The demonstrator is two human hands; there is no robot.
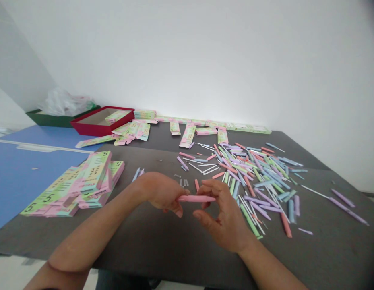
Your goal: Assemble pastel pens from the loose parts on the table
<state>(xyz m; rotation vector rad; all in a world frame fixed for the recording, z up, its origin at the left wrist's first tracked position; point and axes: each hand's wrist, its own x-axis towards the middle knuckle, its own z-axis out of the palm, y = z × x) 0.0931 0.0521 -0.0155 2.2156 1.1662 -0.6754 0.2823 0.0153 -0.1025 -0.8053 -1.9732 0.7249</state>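
Note:
My left hand [164, 192] is closed on one end of a pink pen [199, 198], which lies level above the dark table. Close by the pen's pointed end is my right hand [224, 215], thumb and fingers apart. Its fingertips curve behind the pen, and whether they touch it I cannot tell. A big loose heap of pastel pen parts [259, 173] in pink, green, blue and purple spreads to the right, with thin white refills [211, 169] among them. Small clear pieces [183, 183] lie just beyond my hands.
Stacked pastel boxes marked 5 [93, 173] stand on the left. Behind them are a red tray [99, 129] and a green tray [54, 120] with a plastic bag [64, 102]. More boxes [241, 128] line the wall. A long purple pen [348, 209] lies far right.

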